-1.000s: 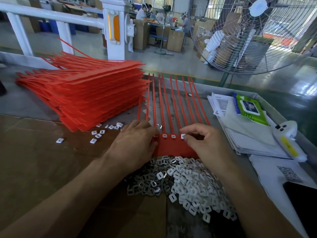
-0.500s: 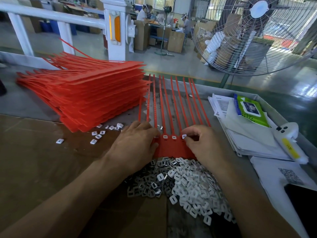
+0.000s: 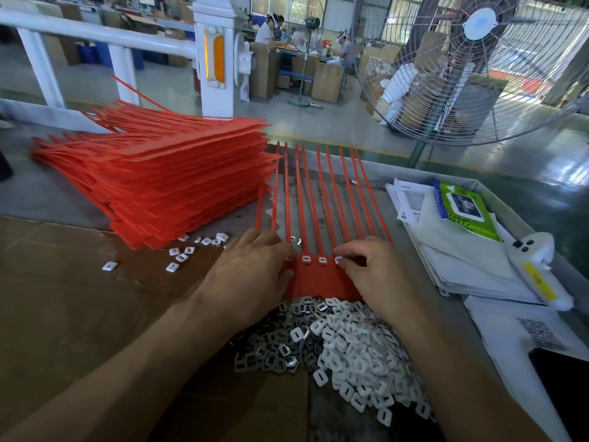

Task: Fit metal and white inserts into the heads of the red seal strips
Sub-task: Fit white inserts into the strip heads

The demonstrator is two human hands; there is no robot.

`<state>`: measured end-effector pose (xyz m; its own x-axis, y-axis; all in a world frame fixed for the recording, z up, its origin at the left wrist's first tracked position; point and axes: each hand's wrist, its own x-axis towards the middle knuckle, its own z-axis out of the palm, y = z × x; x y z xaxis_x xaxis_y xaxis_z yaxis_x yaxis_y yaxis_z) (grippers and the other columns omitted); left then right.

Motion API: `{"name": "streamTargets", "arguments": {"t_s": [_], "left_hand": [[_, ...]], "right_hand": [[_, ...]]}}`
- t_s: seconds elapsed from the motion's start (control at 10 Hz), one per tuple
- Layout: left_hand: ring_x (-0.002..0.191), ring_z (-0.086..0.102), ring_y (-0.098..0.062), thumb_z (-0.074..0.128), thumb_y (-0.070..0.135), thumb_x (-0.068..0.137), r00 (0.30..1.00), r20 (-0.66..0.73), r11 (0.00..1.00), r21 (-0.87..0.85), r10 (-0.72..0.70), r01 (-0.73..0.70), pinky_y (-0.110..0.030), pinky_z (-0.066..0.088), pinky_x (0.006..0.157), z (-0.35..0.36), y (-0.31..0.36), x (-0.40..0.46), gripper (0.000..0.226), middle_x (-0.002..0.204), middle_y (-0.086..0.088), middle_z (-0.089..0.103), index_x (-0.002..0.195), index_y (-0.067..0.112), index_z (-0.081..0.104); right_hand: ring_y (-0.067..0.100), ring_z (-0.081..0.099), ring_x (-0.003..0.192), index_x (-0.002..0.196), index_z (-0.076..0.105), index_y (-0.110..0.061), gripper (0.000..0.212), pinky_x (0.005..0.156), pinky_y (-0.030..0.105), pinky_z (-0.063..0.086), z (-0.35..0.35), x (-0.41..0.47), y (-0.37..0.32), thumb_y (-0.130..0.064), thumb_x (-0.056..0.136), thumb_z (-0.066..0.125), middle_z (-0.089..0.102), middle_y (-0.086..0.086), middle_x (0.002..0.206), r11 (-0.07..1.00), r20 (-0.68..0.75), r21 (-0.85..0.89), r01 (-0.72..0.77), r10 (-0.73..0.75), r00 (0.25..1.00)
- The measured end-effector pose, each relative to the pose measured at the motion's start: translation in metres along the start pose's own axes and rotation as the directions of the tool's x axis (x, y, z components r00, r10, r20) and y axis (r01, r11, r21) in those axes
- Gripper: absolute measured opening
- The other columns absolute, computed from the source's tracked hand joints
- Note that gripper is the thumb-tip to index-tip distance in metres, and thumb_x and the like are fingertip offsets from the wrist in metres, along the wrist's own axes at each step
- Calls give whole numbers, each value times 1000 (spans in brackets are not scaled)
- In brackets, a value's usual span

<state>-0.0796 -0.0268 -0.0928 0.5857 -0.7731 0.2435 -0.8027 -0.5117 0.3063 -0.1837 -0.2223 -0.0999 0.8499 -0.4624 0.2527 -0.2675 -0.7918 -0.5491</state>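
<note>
In the head view we see little changed since 1 second ago: our left hand (image 3: pixel 251 275) still presses flat on the red seal strips (image 3: pixel 322 279) above the insert pile (image 3: pixel 344 342), our right hand (image 3: pixel 373 269) still pinches a white insert (image 3: pixel 338 259) at a head, and no label is readable.

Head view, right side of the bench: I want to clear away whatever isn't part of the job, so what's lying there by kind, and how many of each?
Green wipes pack: 1
White handheld device with yellow label: 1
Paper stack: 1
QR-code sheet: 1
Dark phone-like slab: 1
Total: 5
</note>
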Motion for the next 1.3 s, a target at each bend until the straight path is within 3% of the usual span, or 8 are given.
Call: {"name": "streamTargets", "arguments": {"t_s": [0.2,0.3,0.4,0.6,0.8,0.9,1.2,1.3], "left_hand": [[128,37,-11,50,40,102,1000,3,1000,0,2,-2,-33,30,112,0,0,-1,37,136,14,50,139,39,51],[128,37,-11,50,40,102,1000,0,1000,1,3,-3,-33,31,111,0,0,0,37,136,14,50,138,40,51],[127,38,-12,51,40,101,1000,1,1000,2,3,-3,-34,31,111,0,-1,0,37,136,14,51,138,39,51],[128,37,-12,51,41,101,1000,-1,1000,-2,0,0,-35,31,112,1,-1,0,37,136,14,50,138,39,51],[128,37,-11,50,42,102,1000,1,1000,1,2,-2,-32,30,111,2,-1,0,37,136,15,50,139,39,51],[129,37,-11,50,41,102,1000,4,1000,-2,0,0,-33,30,112,1,-1,0,37,136,15,50,138,39,51],[130,37,-12,50,41,102,1000,19,1000,-6,-12,12,-35,30,114,1,-1,1,38,137,14,50,140,39,50],[131,37,-12,51,41,101,999,29,1000,-9,-20,20,-37,30,115,1,-1,1,39,138,14,49,140,40,50]], "right_hand": [[1,59,100,126,73,-26,30,79,0,36,0,-1,0,-17,98,69,68,-9,116,1000,8,17,-18,18,1000],[-3,61,100,127,72,-25,33,88,10,42,-3,-6,2,-15,96,70,69,-14,110,997,-27,70,-45,47,999],[-19,56,90,119,75,-27,27,78,1,38,-3,-9,4,-15,95,71,64,-25,99,998,-37,54,-32,34,999],[2,59,97,119,77,-24,25,78,1,34,-6,-9,1,-13,98,67,66,-10,110,999,4,-48,14,-13,1000],[10,60,98,123,75,-19,27,77,4,37,-7,-11,-4,-13,102,61,64,-2,111,989,47,-136,55,-49,998],[13,61,99,122,76,-18,26,85,23,48,-8,-12,-8,-15,103,58,64,0,110,979,63,-188,82,-71,995],[12,52,91,118,76,-24,30,60,20,32,-6,-14,-17,-18,101,52,57,-5,102,909,82,-397,124,-100,992],[15,55,95,117,76,-25,31,66,27,40,-8,-12,-21,-15,99,52,57,-5,103,898,84,-430,98,-68,994]]}}
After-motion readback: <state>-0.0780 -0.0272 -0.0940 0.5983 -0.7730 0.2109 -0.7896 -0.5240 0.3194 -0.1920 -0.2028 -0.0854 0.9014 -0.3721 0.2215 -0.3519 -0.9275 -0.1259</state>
